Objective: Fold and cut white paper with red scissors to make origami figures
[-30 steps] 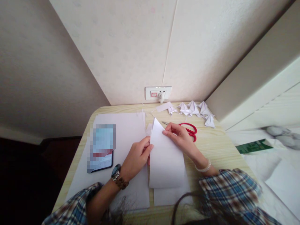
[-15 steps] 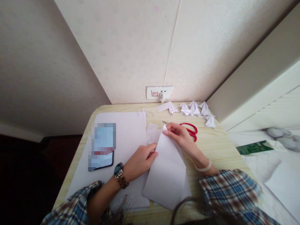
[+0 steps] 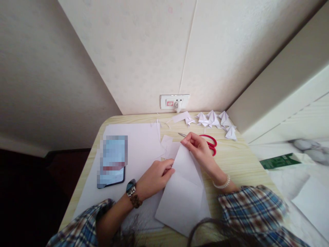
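The folded white sheet of paper [image 3: 183, 195] lies tilted on the near middle of the light wood-grain table [image 3: 241, 161], its pointed top corner away from the person and its lower edge close to the table's near edge. The right hand [image 3: 199, 147] pinches that top corner between thumb and forefinger, the other fingers curled behind. The left hand [image 3: 155, 176] grips the sheet's left edge, fingers bent and closed on the paper about halfway along the slanted fold. A silver wristwatch [image 3: 131, 187] and a brown beaded band sit on the left wrist, a white pearl bracelet [image 3: 222, 183] on the right; both arms wear blue and brown plaid sleeves.

Just behind the right hand lie red-handled scissors [image 3: 210, 142], their blades pointing left and partly hidden by the fingers. A small white paper scrap [image 3: 167, 141] lies just left of the sheet's tip. Farther left, a large flat white sheet [image 3: 140, 144] covers the table, and a dark smartphone [image 3: 111, 166] with a blurred screen rests on it. Along the far edge, near the wall, stands a cluster of small folded white paper triangles [image 3: 216, 120], with a white paper strip [image 3: 180, 117] beside them. A white wall socket [image 3: 174, 102] with a plug sits above the table. Off to the right, well apart, lies a flat green box [image 3: 279, 160]
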The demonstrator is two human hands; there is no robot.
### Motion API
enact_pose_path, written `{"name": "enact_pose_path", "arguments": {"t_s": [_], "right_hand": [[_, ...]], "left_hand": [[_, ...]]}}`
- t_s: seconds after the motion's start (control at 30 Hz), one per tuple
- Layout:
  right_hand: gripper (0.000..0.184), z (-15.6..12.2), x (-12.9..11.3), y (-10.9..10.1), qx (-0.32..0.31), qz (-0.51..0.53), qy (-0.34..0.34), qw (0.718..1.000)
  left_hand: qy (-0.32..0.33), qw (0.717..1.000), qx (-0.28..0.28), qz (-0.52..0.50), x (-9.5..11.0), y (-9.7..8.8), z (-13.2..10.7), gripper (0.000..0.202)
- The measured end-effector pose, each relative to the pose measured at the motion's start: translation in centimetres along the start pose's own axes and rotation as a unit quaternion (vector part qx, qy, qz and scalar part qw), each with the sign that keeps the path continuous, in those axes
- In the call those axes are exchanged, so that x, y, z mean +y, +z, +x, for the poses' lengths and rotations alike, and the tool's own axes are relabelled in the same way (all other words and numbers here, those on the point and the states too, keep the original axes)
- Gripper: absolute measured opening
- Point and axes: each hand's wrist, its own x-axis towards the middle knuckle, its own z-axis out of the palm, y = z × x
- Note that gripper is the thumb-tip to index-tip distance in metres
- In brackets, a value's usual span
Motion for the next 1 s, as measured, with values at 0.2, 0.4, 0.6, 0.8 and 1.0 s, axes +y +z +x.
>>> {"name": "enact_pose_path", "arguments": {"t_s": [0.2,0.4,0.6,0.8,1.0], "right_hand": [[0.024,-0.15,-0.22,0.12,-0.043,-0.008,-0.008,0.999],[0.032,-0.27,-0.06,0.11,-0.034,-0.039,-0.007,0.999],[0.033,-0.27,-0.38,-0.01,-0.075,-0.051,-0.003,0.996],[0.032,-0.24,-0.31,0.15,-0.070,-0.063,-0.011,0.995],[0.034,-0.38,-0.42,0.44,-0.103,-0.063,-0.015,0.993]], "left_hand": [[-0.003,0.998,0.030,-0.049,-0.08,-0.18,-0.08,0.014],[-0.007,0.994,0.052,-0.093,-0.19,-0.24,-0.22,0.016],[-0.013,0.989,0.080,-0.121,-0.42,-0.49,-0.18,0.015],[-0.011,0.985,0.111,-0.128,-0.43,-0.66,-0.02,0.014],[-0.022,0.980,0.158,-0.117,-0.37,-0.87,0.05,0.018]]}}
